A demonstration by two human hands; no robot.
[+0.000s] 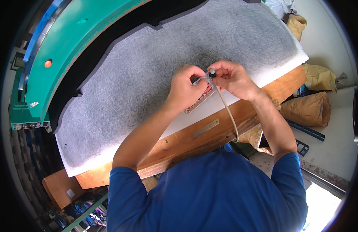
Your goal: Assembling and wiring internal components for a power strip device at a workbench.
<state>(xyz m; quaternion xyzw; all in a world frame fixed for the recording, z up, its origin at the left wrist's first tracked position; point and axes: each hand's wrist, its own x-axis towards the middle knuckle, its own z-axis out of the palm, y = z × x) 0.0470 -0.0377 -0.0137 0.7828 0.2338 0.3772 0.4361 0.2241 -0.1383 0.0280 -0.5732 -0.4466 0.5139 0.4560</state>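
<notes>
My left hand [185, 88] is pinched on something small and greyish in front of me. I cannot make out its kind. Just to the right, my right hand [237, 82] has its fingers closed round a small black part with a rounded grey tip [212, 72]. Both sets of fingertips nearly meet. Under them lies a narrow pinkish-brown plate with small holes or fittings [197, 104], partly hidden by my left hand. A beige cable [227, 106] runs from beneath my fingers, over the table's near edge.
Grey felt-like sheet [140, 73] with a white border covers the wooden table [167, 149]. A metal strip [206, 128] lies on its near edge. At the far left stands a green machine [70, 42] with an orange button. Brown paper sacks [306, 109] stand at the right.
</notes>
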